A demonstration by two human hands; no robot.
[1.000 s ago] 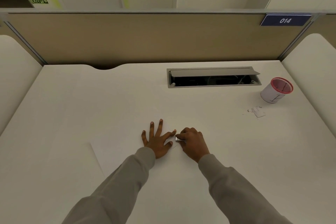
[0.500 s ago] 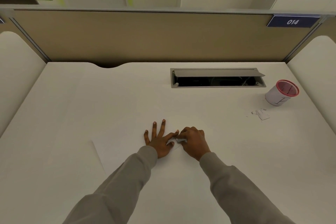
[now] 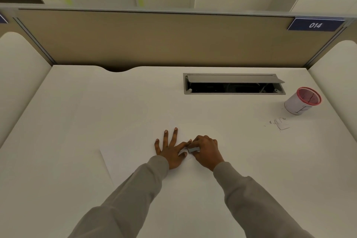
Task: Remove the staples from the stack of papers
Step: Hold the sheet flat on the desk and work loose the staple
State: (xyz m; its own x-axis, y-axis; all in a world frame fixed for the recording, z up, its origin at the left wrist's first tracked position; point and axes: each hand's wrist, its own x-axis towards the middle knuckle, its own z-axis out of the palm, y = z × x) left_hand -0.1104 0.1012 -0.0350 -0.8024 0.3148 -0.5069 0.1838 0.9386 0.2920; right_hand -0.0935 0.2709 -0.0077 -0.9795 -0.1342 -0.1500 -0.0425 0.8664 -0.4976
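Centrally, a person's right hand curls its fingers around a small grey tool, pinching it low against a stack of papers. What kind of tool it is cannot be told at this size, and no staple can be made out beneath it. Just beside it, the left hand lies palm down on the same sheets with its fingers straight and spread, the forefinger and thumb reaching toward the tool and nearly touching the right hand's knuckles.

The papers lie flat on a white desk, in front of the person; their left edge shows as a faint slanting line, while the other edges are lost, white on white. Both arms wear grey sleeves.

Well apart, at the desk's far right, a white cup with a red rim stands upright, with a few small scraps lying near it on the desk. Between the cup and the desk's middle, a grey cable hatch is set into the surface, its flap raised. Behind runs a beige partition bearing a blue plate marked 014.
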